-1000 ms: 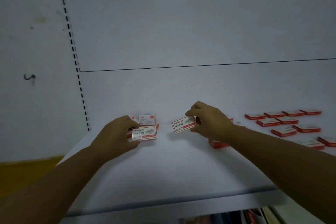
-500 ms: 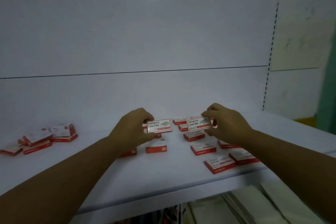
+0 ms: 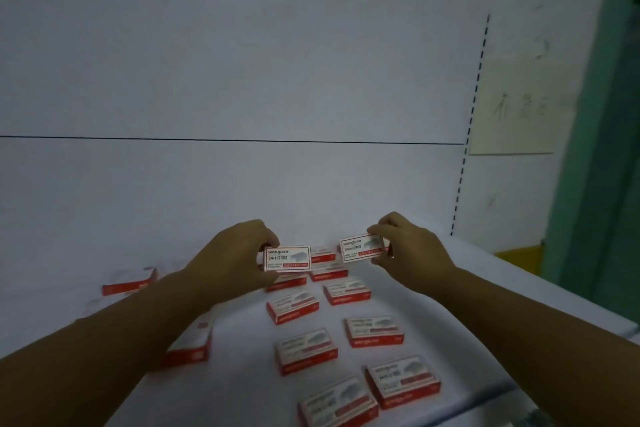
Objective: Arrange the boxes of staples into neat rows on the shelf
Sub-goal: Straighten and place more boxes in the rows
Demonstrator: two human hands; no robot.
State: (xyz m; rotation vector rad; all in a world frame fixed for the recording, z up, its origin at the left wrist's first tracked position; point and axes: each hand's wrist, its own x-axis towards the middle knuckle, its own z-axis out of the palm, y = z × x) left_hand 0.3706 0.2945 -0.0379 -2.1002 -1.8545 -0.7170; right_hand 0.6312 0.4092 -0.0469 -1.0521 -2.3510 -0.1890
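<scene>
Left grip (image 3: 239,253) pinches a staple box (image 3: 287,258), right grip (image 3: 412,246) pinches a second box (image 3: 362,248), both just above the shelf (image 3: 242,392) at the far end of two laid rows (image 3: 306,350). Stray boxes (image 3: 128,284) at left lie askew. Judged roughly half done.

Shelf (image 3: 450,288): smooth white board with a painted-metal look and a faint sheen.
Back panel (image 3: 242,62): same white finish, glossier, mirrors the ceiling lights.
Box of staples (image 3: 306,350), many alike: thin printed card, red and white, slightly glossy.
Sheet (image 3: 519,107) on the right wall: matt cream paper.
Pillar (image 3: 609,114): matt green paint.
</scene>
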